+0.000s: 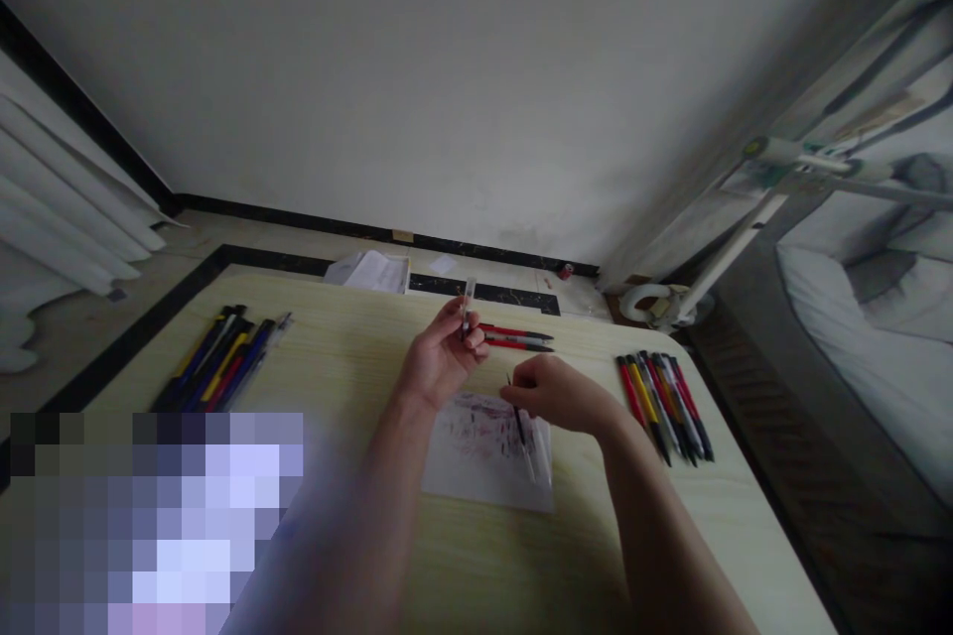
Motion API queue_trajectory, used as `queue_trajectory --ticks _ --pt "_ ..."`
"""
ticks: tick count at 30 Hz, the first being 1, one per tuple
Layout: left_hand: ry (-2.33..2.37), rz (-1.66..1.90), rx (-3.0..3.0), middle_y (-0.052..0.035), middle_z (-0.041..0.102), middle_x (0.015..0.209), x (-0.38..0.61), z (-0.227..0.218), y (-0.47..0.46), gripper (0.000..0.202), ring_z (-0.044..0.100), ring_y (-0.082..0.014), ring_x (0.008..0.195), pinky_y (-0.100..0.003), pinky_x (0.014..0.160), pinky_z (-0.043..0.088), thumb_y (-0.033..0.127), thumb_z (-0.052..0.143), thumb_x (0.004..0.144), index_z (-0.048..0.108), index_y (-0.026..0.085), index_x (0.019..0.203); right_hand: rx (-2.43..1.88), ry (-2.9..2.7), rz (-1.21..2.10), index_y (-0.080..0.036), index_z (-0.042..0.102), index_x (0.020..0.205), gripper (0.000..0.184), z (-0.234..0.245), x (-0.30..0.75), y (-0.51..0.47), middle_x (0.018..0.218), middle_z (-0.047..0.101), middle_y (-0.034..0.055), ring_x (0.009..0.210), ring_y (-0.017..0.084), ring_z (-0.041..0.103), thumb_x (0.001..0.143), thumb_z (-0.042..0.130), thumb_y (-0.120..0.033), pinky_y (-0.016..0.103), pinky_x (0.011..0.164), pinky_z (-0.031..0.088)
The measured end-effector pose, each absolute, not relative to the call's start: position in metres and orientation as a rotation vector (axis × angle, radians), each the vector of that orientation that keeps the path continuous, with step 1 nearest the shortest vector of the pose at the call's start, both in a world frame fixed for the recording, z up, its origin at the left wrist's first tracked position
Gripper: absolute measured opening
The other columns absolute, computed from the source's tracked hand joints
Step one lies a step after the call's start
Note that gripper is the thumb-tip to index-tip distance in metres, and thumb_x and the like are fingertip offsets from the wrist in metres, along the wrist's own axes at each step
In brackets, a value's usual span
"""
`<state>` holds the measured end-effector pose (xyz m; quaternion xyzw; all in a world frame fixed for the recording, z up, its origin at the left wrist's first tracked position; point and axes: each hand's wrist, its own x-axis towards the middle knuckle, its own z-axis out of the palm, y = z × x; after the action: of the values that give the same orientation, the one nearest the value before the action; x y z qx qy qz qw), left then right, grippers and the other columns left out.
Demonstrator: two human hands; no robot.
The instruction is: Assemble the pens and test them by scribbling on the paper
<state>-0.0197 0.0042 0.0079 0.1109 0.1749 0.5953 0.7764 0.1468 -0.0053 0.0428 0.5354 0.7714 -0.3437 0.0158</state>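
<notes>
My left hand (438,349) is closed around a clear pen barrel (470,294), which stands nearly upright between thumb and fingers above the far part of the table. To its right, my right hand (552,391) pinches a thin pen refill (519,427). The refill's dark stretch points down over a white sheet of paper (483,486), and its lower part looks clear. Dark and reddish scribbles cover the upper part of the sheet. Two pens with red barrels and dark tips (515,331) lie just beyond my hands.
On the pale wooden table (357,357), several mixed pens (230,357) are bunched at the left, and several red, yellow and clear pens (662,402) lie in a row at the right. A white metal stand (726,268) rises beyond the right corner. Papers (368,270) rest past the far edge.
</notes>
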Motion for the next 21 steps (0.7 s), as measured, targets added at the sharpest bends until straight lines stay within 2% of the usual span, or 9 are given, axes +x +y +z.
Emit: queue_trajectory --ticks 8,21 --pt "0.306 1.286 0.251 0.0021 0.056 0.071 -0.018 0.005 0.005 0.019 0.046 -0.0055 0.053 -0.021 0.053 0.036 0.011 0.052 0.074 0.061 0.022 0.086 1.554 2.454 -0.836 -0.014 0.061 0.055 0.026 0.039 0.145 -0.008 0.047 0.053 -0.0003 0.043 0.008 0.040 0.071 0.051 -0.032 0.021 0.041 0.024" --pt "0.349 1.292 0.269 0.0016 0.057 0.071 -0.018 0.005 0.004 0.019 0.047 -0.0060 0.052 -0.022 0.054 0.037 0.011 0.053 0.073 0.062 0.022 0.085 1.595 2.394 -0.740 -0.014 0.068 0.062 0.021 0.041 0.148 -0.016 0.052 0.060 0.0024 0.044 0.009 0.044 0.068 0.053 -0.027 0.022 0.041 0.024"
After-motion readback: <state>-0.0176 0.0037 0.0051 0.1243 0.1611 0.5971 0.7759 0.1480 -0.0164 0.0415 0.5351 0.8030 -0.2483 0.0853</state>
